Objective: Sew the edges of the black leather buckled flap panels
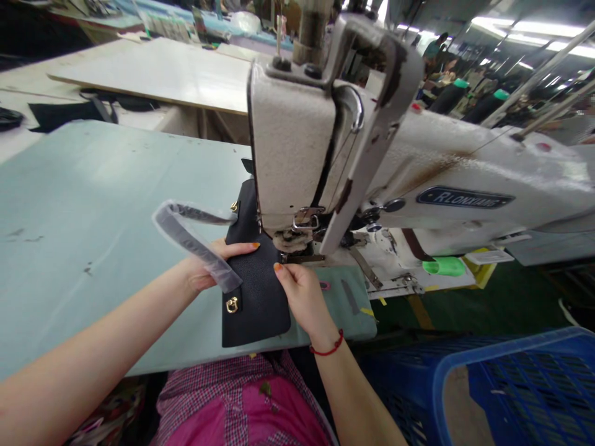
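A black leather bag piece (258,291) with gold clasps lies on the pale green table (93,210), its far end under the presser foot (297,248) of a white sewing machine (325,136). My left hand (211,263) lies flat on the bag's left side, fingers stretched toward the needle. A plastic-wrapped strap (195,238) loops over that hand. My right hand (302,291) presses the bag's right edge just in front of the presser foot, fingers together on the leather.
A blue plastic crate (502,384) stands at the lower right beside the table. A green plastic part (444,266) sits on the machine's base. Black pieces (69,111) lie on the tables behind. Other people work far back at the right.
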Demonstrator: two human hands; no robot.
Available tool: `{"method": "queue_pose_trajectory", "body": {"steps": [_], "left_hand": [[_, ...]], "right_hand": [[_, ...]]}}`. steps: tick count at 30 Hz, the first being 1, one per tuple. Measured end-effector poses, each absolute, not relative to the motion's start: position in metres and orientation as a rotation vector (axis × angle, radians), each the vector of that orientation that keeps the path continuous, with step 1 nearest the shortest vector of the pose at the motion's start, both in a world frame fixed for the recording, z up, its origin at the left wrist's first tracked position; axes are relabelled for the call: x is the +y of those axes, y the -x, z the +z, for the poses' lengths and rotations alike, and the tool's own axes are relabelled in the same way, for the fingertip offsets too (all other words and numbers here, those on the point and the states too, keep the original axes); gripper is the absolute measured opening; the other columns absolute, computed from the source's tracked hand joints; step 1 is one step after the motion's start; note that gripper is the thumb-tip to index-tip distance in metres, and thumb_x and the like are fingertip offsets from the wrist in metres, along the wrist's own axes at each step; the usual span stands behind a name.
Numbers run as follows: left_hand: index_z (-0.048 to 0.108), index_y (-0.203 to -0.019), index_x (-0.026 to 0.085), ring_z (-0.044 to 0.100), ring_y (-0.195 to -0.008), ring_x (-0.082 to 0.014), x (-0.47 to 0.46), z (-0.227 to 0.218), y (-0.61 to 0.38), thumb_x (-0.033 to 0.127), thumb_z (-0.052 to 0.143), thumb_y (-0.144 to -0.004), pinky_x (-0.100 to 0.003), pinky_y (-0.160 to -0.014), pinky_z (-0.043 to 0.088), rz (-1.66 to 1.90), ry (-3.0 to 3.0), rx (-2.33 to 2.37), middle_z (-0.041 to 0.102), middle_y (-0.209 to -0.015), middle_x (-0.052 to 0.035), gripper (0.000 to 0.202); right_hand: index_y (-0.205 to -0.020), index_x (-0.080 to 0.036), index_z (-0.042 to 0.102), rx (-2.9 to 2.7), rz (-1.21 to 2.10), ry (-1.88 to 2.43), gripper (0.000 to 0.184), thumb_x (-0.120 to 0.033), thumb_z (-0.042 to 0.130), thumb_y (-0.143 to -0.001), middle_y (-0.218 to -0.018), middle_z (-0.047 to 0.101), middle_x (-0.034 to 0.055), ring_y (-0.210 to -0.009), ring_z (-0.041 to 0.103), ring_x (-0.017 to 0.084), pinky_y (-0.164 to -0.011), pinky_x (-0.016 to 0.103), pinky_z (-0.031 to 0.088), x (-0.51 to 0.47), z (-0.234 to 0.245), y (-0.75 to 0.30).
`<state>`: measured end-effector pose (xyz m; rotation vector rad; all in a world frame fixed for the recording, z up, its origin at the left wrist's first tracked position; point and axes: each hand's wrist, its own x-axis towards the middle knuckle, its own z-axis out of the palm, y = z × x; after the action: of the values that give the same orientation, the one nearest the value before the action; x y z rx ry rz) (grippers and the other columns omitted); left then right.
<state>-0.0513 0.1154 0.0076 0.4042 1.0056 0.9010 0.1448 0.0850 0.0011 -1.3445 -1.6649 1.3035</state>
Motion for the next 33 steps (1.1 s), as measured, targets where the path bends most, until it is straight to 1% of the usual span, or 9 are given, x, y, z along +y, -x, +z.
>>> {"method": "queue_pose_trajectory", "body": {"steps": [7,11,14,20,24,26,28,31,33], "left_hand": [[0.072,-0.102,0.004,0.074,-0.072,-0.0266,0.116,0.009,0.051,0.006,0.070,-0.076,-0.039,-0.070,0.062,0.894,-0.396,0.989,0.077,-0.090,-0.0181,0.026],[0.075,-0.097,0.010,0.075,-0.072,-0.0263,0.116,0.008,0.051,0.009,0.075,-0.072,-0.037,-0.070,0.063,0.888,-0.425,1.005,0.077,-0.094,-0.0161,0.025],[0.075,-0.095,0.012,0.075,-0.073,-0.0264,0.116,0.008,0.051,0.010,0.076,-0.071,-0.037,-0.071,0.063,0.883,-0.469,1.002,0.077,-0.093,-0.0151,0.024],[0.074,-0.096,0.011,0.074,-0.070,-0.0265,0.111,0.012,0.050,0.009,0.074,-0.072,-0.037,-0.069,0.063,0.895,-0.445,1.075,0.077,-0.085,-0.0141,0.024],[0.072,-0.101,0.009,0.074,-0.065,-0.0237,0.090,0.008,0.033,0.007,0.076,-0.071,-0.032,-0.067,0.064,1.055,-0.335,1.147,0.078,-0.084,-0.0120,0.031],[0.070,-0.107,0.010,0.075,-0.072,-0.0238,0.076,0.006,0.014,0.006,0.073,-0.074,-0.031,-0.070,0.064,1.186,-0.231,1.194,0.078,-0.092,-0.0111,0.033],[0.068,-0.114,0.013,0.075,-0.089,-0.0250,0.062,0.005,-0.008,0.007,0.069,-0.079,-0.030,-0.077,0.064,1.310,-0.097,1.207,0.076,-0.104,-0.0101,0.036],[0.065,-0.120,0.019,0.066,-0.114,-0.0247,0.048,0.009,-0.036,0.008,0.061,-0.086,-0.030,-0.091,0.060,1.426,0.064,1.131,0.073,-0.117,-0.0071,0.037],[0.065,-0.119,0.022,0.060,-0.123,-0.0239,0.045,0.012,-0.046,0.009,0.058,-0.087,-0.030,-0.097,0.057,1.448,0.078,1.081,0.072,-0.118,-0.0049,0.035]], "right_hand": [[-0.065,-0.016,0.054,-1.639,1.323,1.322,0.044,-0.049,0.048,-0.093,-0.061,0.040,-0.0020,-0.059,0.034,0.010,-0.054,0.023,0.027,0.086,-0.001,-0.144],[-0.062,-0.016,0.053,-1.646,1.261,1.357,0.043,-0.045,0.048,-0.093,-0.059,0.041,-0.0024,-0.057,0.035,0.010,-0.054,0.024,0.026,0.085,0.002,-0.143],[-0.067,-0.015,0.059,-1.675,1.168,1.378,0.039,-0.041,0.048,-0.095,-0.060,0.049,-0.0014,-0.058,0.042,0.011,-0.054,0.023,0.028,0.083,0.004,-0.139],[-0.089,-0.016,0.069,-1.807,0.914,1.482,0.031,-0.033,0.046,-0.099,-0.080,0.069,0.0051,-0.070,0.059,0.014,-0.062,0.023,0.036,0.077,0.012,-0.138],[-0.088,-0.017,0.071,-2.093,0.829,1.604,0.028,-0.030,0.049,-0.099,-0.085,0.073,0.0063,-0.077,0.065,0.016,-0.063,0.024,0.036,0.084,0.038,-0.152],[-0.086,-0.018,0.073,-2.270,0.747,1.674,0.027,-0.031,0.052,-0.098,-0.084,0.074,0.0069,-0.078,0.067,0.018,-0.061,0.026,0.034,0.091,0.052,-0.161],[-0.087,-0.019,0.074,-2.391,0.635,1.712,0.028,-0.034,0.053,-0.098,-0.087,0.075,0.0084,-0.080,0.068,0.020,-0.061,0.027,0.034,0.098,0.062,-0.168],[-0.089,-0.018,0.075,-2.440,0.450,1.759,0.031,-0.038,0.052,-0.098,-0.089,0.075,0.0111,-0.081,0.069,0.022,-0.061,0.029,0.036,0.105,0.067,-0.170],[-0.088,-0.019,0.075,-2.419,0.366,1.772,0.033,-0.040,0.052,-0.097,-0.087,0.075,0.0113,-0.079,0.068,0.022,-0.061,0.029,0.036,0.105,0.065,-0.169]]}}
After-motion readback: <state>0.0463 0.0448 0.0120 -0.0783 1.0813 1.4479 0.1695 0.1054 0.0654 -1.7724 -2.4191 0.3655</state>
